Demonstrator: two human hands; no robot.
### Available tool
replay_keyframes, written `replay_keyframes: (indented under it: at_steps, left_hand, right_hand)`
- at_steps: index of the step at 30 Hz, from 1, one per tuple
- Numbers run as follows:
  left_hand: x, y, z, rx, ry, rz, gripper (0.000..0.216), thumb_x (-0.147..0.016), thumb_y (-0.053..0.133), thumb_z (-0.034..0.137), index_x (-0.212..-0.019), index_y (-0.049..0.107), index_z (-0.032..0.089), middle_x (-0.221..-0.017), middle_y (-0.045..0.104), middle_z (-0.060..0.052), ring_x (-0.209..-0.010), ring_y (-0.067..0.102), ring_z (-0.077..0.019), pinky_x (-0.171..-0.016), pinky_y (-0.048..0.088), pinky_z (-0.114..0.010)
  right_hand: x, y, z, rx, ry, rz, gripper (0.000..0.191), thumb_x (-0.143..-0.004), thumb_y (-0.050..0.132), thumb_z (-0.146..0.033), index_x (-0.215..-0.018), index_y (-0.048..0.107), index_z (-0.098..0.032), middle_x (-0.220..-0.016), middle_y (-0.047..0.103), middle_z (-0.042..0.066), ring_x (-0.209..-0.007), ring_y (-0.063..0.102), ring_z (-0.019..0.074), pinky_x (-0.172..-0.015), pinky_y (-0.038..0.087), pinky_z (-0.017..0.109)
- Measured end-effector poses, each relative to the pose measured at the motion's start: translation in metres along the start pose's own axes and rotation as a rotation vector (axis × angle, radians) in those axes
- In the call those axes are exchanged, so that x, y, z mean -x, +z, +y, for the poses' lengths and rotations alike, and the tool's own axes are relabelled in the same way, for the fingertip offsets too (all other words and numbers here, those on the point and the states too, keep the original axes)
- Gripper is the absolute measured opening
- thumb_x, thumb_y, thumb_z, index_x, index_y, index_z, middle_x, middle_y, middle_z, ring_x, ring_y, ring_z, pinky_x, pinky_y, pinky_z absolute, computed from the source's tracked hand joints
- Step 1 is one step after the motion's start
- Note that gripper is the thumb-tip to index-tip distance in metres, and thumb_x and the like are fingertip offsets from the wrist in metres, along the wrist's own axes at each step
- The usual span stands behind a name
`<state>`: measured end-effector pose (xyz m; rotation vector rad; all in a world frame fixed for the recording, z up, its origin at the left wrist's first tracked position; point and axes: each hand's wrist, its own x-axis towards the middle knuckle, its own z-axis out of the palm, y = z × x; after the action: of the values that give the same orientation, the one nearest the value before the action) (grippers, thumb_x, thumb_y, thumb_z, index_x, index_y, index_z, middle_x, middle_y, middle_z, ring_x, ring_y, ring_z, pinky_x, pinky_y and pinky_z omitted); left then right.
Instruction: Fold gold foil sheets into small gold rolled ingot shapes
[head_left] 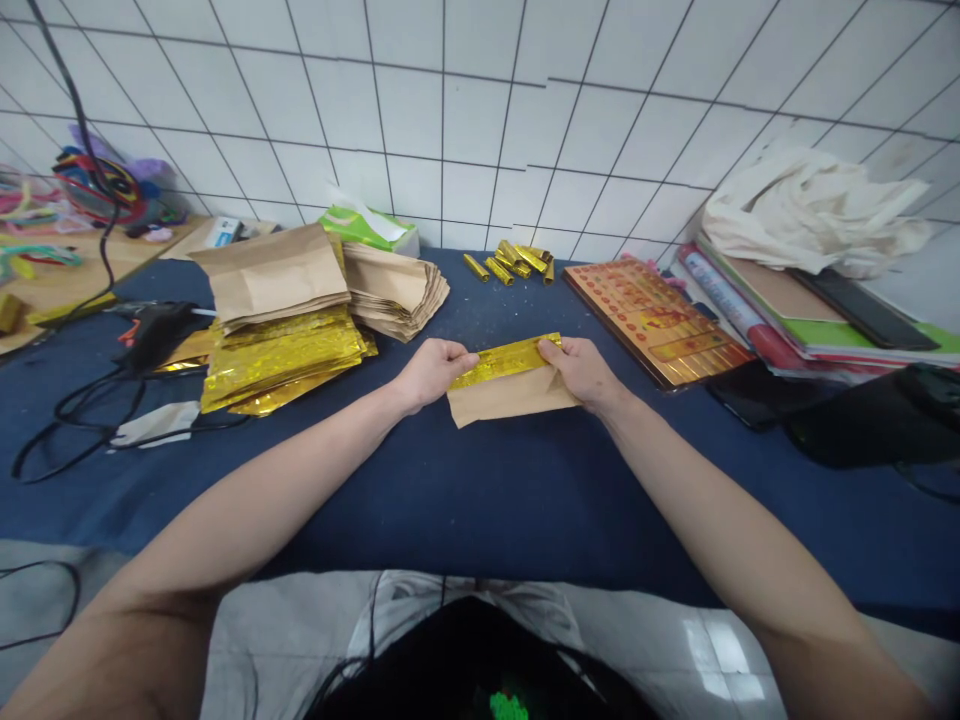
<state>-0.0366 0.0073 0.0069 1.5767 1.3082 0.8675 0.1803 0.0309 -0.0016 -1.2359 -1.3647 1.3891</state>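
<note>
At the far left, a black glue gun (161, 335) lies on the blue tablecloth (480, 500) with its black cord (71, 410) looped nearby; whether it is hot cannot be told. Just right of it, the gold foil sheets (281, 362) lie under a brown paper stack (270, 275), with more brown sheets (394, 285) fanned beside them.

The person's left hand (431, 375) pinches the left end of a gold-and-brown paper sheet (517, 395), its thumb lying on the gold band. The sheet is held up between both hands, near the middle of the table, with the gold band along its far edge and plain brown paper towards the person. The band looks like a fold; to keep it even, both ends should be turned by the same amount, with the near edge as a guide. Light, level tension would help, since crinkly foil probably creases easily.

Beyond the sheet lies a cluster of small gold rolls (517, 262), well clear of the fingers. The right hand (585, 372) grips the sheet's right end, thumb on top; it should match the left hand's pressure so the band does not skew. Farther right rests a red-and-gold printed board (656, 320).
</note>
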Motion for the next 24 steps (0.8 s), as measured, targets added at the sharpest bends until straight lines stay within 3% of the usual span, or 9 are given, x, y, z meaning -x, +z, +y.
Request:
replay_keyframes:
  at_steps: [5,12,18,24]
  left_hand:
    - [-0.002,-0.005,0.003,0.005,-0.041,0.006,0.028,-0.073,0.056,0.03,-0.051,0.048,0.015,-0.046,0.034,0.006,-0.045,0.026,-0.0051,-0.048,0.018,-0.022]
    - [-0.005,-0.007,0.001,0.151,-0.055,0.058,0.023,-0.069,0.063,0.028,-0.057,0.05,0.014,-0.05,0.046,0.005,-0.047,0.036,-0.0053,-0.049,0.026,-0.02]
    - [-0.01,-0.008,-0.005,0.172,0.017,0.121,0.025,-0.066,0.065,0.031,-0.056,0.05,0.014,-0.049,0.043,0.006,-0.046,0.033,-0.0045,-0.048,0.023,-0.02]
    - [-0.014,-0.008,-0.015,0.123,0.039,0.208,0.027,-0.069,0.061,0.036,-0.057,0.051,0.014,-0.05,0.044,0.006,-0.048,0.035,-0.0055,-0.049,0.025,-0.021]
  right_hand:
    - [0.002,0.002,0.005,-0.04,-0.02,-0.035,0.042,-0.057,0.074,-0.053,-0.077,0.069,-0.016,-0.072,0.071,0.003,-0.064,0.064,0.0173,-0.063,0.051,0.03]
    - [0.008,0.007,0.006,-0.118,-0.08,-0.014,0.037,-0.055,0.078,-0.043,-0.079,0.071,-0.016,-0.076,0.072,0.003,-0.068,0.066,0.0164,-0.07,0.052,0.031]
    - [0.007,0.007,0.005,-0.087,-0.017,0.002,0.045,-0.059,0.07,-0.059,-0.07,0.07,-0.015,-0.066,0.07,0.005,-0.059,0.064,0.0178,-0.059,0.051,0.029]
    - [0.007,0.009,0.007,0.077,-0.084,0.058,0.05,-0.056,0.067,-0.065,-0.064,0.065,-0.015,-0.059,0.065,0.003,-0.053,0.058,0.0145,-0.05,0.045,0.025]
